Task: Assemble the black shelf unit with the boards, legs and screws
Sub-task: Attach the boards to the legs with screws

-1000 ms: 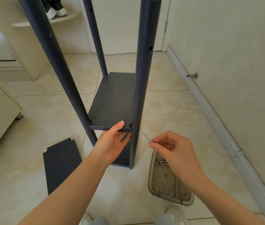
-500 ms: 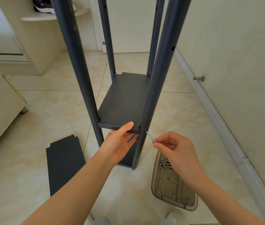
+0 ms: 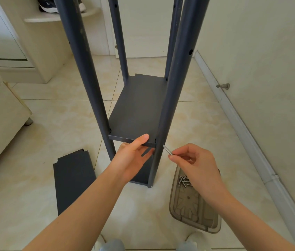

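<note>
The black shelf unit stands upright on the tiled floor with several round legs; the near right leg [image 3: 172, 98] rises past a mounted shelf board [image 3: 137, 109]. My left hand [image 3: 134, 156] grips that board's front edge, thumb on top and fingers underneath. My right hand [image 3: 193, 162] pinches a silver screw [image 3: 167, 150] whose tip is close to the near right leg at board height. A lower board sits near the floor, mostly hidden by my left hand. A loose black board [image 3: 73, 180] lies flat on the floor to the left.
A clear plastic tray [image 3: 195, 212] with several screws [image 3: 183, 182] lies on the floor under my right wrist. A wall with a doorstop [image 3: 223, 86] runs along the right. A cream cabinet [image 3: 0, 113] stands left; a door and shoe shelf are behind.
The camera has shifted so all the legs show. My right hand has carried the screw nearer the near right leg. My left hand keeps its hold on the board.
</note>
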`<state>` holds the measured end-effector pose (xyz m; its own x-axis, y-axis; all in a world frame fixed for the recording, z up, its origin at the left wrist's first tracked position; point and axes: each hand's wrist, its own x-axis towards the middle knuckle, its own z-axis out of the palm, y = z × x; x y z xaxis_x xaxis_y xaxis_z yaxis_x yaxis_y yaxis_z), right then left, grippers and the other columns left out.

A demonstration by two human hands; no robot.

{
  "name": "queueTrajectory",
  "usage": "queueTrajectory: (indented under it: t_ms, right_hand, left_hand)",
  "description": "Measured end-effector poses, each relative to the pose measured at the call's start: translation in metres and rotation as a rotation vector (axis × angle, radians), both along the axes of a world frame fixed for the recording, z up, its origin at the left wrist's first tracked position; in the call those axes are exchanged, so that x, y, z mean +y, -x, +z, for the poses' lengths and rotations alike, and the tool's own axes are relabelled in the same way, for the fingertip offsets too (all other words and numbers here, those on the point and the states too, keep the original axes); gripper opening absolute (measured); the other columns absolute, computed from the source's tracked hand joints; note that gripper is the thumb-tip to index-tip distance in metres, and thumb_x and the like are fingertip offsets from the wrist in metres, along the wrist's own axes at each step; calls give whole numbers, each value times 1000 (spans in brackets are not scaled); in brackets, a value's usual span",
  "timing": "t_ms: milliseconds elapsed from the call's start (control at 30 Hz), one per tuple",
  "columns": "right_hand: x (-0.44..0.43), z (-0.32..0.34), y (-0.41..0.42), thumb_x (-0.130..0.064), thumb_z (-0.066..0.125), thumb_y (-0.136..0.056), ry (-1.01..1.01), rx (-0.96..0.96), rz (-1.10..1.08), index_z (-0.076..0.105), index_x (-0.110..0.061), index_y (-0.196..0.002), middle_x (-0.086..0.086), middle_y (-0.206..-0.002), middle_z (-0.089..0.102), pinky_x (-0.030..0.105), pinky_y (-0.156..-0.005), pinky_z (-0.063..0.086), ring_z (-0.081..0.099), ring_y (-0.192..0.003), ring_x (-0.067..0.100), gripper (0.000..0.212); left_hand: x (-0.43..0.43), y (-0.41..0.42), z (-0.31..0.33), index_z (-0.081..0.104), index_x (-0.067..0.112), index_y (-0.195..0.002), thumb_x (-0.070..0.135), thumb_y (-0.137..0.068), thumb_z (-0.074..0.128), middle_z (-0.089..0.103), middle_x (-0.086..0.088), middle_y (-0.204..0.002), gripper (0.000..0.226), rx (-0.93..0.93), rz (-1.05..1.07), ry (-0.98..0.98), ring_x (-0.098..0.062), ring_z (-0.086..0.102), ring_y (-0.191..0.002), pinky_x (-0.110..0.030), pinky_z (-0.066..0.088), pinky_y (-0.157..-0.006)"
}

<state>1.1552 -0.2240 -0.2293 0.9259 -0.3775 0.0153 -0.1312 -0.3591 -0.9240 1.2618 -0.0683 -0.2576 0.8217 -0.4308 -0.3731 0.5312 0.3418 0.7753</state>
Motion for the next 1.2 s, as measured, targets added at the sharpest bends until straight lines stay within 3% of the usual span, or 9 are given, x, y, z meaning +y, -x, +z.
queueTrajectory:
  t_ms: [100, 333, 667, 900, 1067, 1200]
  right_hand:
    - [2, 0, -2, -19, 75, -85, 7, 0, 10, 71, -27, -82, -19, -79, 69, 7, -69, 48, 64, -79, -2, 10]
    - [3, -2, -9, -20, 74, -86, 7, -9, -3, 69, -31, -82, -20, -78, 69, 8, -70, 49, 64, -81, -2, 13]
    - [9, -7, -20, -20, 73, -88, 24, -26, -32, 70, -26, -87, -12, -84, 69, 12, -71, 50, 63, -81, 1, 7]
    - [13, -12, -17, -20, 72, -88, 51, -77, -42, 69, -26, -89, -13, -81, 67, 17, -72, 51, 61, -80, 5, 7]
    - [9, -16, -18, -21, 73, -88, 4, -84, -32, 69, -28, -87, -16, -80, 67, 21, -73, 53, 63, -81, 6, 8]
    - [12, -19, -14, -21, 71, -89, 52, -130, -44, 67, -29, -85, -16, -81, 65, 18, -70, 50, 60, -79, 9, 10]
  left_hand:
    - [1, 0, 0, 75, 17, -69, 15, -95, 64, 74, -11, -98, 29, 9, 29, -8, -25, 73, -102, -46, 49, -106]
    - [-2, 1, 1, 67, 11, -93, 16, -95, 65, 70, -14, -113, 6, -13, 35, -15, -26, 70, -111, -47, 47, -108]
    - [-3, -3, -4, 67, 11, -85, 18, -94, 66, 64, -17, -115, 12, -34, 47, -32, -30, 66, -116, -39, 52, -103]
    - [-3, -2, -5, 67, 10, -86, 19, -94, 66, 66, -16, -110, 12, -37, 40, -32, -29, 68, -112, -39, 52, -102]
    - [-3, 0, -4, 71, 15, -74, 17, -93, 67, 70, -8, -97, 20, -21, 52, -26, -22, 71, -101, -41, 51, -103]
    - [-3, 0, -3, 68, 15, -85, 17, -94, 66, 71, -5, -97, 9, -28, 48, -14, -22, 70, -104, -43, 49, -107]
